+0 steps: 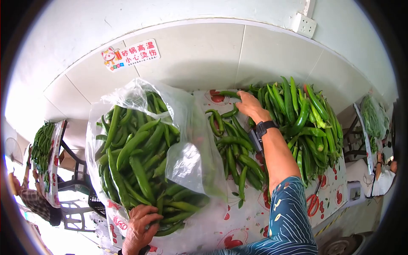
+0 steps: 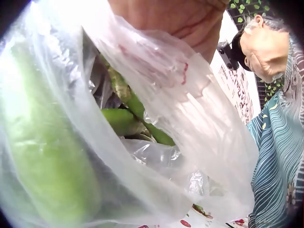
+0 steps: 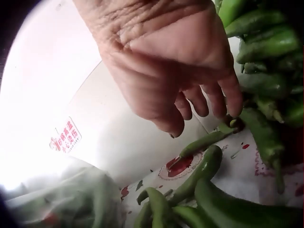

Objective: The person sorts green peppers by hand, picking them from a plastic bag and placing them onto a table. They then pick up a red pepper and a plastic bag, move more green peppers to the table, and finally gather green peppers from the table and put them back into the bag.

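Observation:
A clear plastic bag [image 1: 187, 163] full of long green peppers [image 1: 142, 180] lies with its mouth open toward the person. At the near edge of the bag, the left hand [image 1: 140, 223] rests on the peppers with slightly bent fingers. The left wrist view shows the palm [image 2: 175, 19] against the bag's film, its fingertips out of sight. The right hand [image 1: 253, 106] reaches to the back of the table, between loose peppers [image 1: 233, 146] and a large pepper pile [image 1: 306, 119]. Its loosely bent fingers hang close over a single green pepper [image 3: 204, 143] near the wall, gripping nothing.
Red-handled scissors [image 1: 313, 203] lie at the right on the patterned tablecloth [image 1: 221, 238]. A tiled wall [image 1: 199, 55] with a sticker [image 1: 131, 54] stands behind the table. Other people work at pepper-laden tables [image 1: 55, 170] on both sides.

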